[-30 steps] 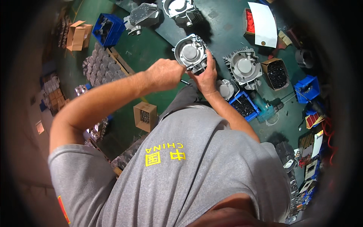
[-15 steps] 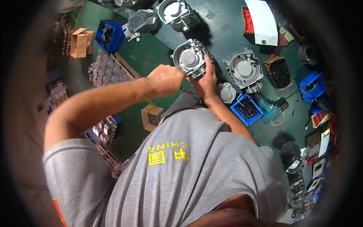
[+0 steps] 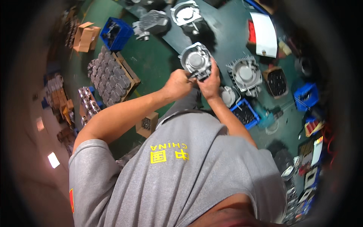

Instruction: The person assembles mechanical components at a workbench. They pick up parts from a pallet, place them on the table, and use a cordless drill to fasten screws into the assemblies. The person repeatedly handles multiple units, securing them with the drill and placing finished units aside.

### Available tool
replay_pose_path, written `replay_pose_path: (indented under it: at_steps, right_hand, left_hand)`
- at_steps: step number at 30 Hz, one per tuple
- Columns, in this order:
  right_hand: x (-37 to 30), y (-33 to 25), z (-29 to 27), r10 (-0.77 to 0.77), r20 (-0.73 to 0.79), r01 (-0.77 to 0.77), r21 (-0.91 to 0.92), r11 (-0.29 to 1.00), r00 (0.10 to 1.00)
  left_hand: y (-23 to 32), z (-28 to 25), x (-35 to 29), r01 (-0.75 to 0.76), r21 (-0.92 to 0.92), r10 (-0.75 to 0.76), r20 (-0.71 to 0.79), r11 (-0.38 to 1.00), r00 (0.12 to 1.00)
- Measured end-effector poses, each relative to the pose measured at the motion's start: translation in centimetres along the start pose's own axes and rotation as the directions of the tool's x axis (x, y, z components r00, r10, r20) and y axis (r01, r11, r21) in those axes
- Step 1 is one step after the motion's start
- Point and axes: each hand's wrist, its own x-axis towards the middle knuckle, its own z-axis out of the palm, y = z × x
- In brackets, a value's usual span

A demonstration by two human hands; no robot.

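Note:
A round silver cast-metal housing with a finned side is held up in front of me, its open face with the round boss toward me. My right hand grips its near right side, thumb along the rim. Closed at its near left edge, my left hand holds a thin dark tool against the housing; its kind is blurred and mostly covered by the fingers. Another finned housing lies on the bench to the right, with a smaller round metal part beside it.
More housings stand at the far side. Right of me are a blue bin of dark small parts, a carton of black screws and a teal power tool. Stacked grey castings and a blue crate sit left.
The view has shifted and blurred a little. My left fist has turned and its elbow has swung inward; the dark handle below the fist no longer shows. My right hand still grips the housing.

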Motion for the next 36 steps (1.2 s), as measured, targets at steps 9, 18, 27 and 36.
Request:
replay_pose_path:
  at_steps: [9, 18, 27, 36]
  right_hand:
    - [0.3, -1.8, 1.8, -0.101, 0.088, 0.113, -0.136, 0.984, 0.991]
    - [2.1, -8.7, 8.0, -0.135, 0.447, 0.317, -0.362, 0.876, 0.884]
    - [1.2, -14.3, 19.8, -0.017, 0.769, 0.335, -0.258, 0.906, 0.638]
    - [4.8, -13.2, 35.1, 0.041, 0.809, 0.419, -0.347, 0.839, 0.586]
  left_hand:
    - [-2.8, -3.0, -2.2, -0.221, -0.245, 0.200, -0.108, 0.944, 0.974]
    - [-15.5, -9.5, -1.3, 0.051, -0.658, -0.016, 0.059, 0.752, 0.998]
    - [-32.2, -21.3, -7.0, 0.020, -0.905, 0.019, 0.031, 0.426, 0.999]
    - [-59.9, -9.9, -17.4, 0.044, -0.989, -0.780, -0.081, 0.138, 0.621]
